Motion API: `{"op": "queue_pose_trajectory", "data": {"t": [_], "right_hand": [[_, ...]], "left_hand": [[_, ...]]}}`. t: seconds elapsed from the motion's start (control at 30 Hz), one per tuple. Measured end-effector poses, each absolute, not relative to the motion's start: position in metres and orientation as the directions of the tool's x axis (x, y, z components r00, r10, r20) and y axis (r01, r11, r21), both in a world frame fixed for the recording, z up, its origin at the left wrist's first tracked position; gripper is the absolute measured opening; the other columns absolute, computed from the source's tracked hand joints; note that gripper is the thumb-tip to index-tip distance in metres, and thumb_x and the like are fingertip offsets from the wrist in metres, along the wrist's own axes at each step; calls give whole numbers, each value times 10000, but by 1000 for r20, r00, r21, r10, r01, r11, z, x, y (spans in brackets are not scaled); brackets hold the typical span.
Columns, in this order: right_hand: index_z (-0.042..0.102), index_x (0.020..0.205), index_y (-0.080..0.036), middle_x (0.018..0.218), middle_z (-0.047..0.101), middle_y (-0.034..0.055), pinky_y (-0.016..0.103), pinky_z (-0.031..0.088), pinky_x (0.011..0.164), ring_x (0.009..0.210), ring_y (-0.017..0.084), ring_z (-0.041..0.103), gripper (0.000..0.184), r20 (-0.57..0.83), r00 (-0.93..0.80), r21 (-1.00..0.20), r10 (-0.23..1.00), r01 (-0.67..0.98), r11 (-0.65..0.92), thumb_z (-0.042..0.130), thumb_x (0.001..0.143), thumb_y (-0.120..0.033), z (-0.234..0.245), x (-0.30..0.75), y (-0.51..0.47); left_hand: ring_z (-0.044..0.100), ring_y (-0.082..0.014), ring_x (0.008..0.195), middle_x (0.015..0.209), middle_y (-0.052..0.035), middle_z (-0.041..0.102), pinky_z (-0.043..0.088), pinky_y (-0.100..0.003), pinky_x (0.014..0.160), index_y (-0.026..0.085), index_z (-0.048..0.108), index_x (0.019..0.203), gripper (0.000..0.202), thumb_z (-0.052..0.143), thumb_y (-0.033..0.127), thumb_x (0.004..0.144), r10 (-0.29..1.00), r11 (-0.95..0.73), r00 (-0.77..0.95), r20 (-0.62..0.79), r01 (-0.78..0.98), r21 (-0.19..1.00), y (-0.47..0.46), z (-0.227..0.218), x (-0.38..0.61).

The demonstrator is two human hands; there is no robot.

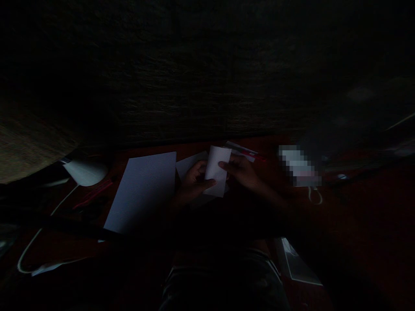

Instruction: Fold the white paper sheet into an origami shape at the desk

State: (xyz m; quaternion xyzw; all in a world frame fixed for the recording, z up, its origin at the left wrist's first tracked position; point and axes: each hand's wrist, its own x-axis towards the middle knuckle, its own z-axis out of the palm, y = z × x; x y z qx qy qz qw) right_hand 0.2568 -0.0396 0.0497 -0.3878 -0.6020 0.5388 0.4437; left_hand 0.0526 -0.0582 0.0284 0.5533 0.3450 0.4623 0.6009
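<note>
Between my two hands is a small folded or curved piece of white paper point(218, 166), held up over the table. My left hand point(196, 183) grips its lower left side, with the thumb across the front. From the right, my right hand point(241, 170) pinches the paper's upper edge, thumb on the front face. Fingers behind the paper are hidden. Below and behind it lies another pale sheet point(188, 163), partly covered by my hands. A large stack or sheet of white paper point(149, 185) rests just left of my left hand.
The scene is very dark. A white cone-shaped object point(86, 172) with a cable point(63, 201) lies at the left. Behind my right hand is a flat item with red on it point(241, 151). A blurred-out pale object point(298, 166) with a loop sits at right.
</note>
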Motion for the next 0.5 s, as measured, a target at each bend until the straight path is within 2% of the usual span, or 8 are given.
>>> {"op": "queue_pose_trajectory", "data": {"t": [0.3,0.5], "right_hand": [[706,796,-182,685,665,2,246,477,498,540,117,567,473,107,-311,-994,944,-55,94,803,752,-644,53,259,-39],[706,776,-176,630,627,-9,246,432,497,509,108,522,481,60,-355,-997,933,26,74,768,777,-653,48,255,-40]], "left_hand": [[741,-269,986,1114,-93,785,558,-356,825,200,625,1178,638,962,313,648,943,-24,326,74,-154,988,-58,29,50],[733,-234,896,1030,-90,788,547,-315,765,173,689,1046,510,911,476,702,972,-5,236,25,-87,996,-61,32,54]]}}
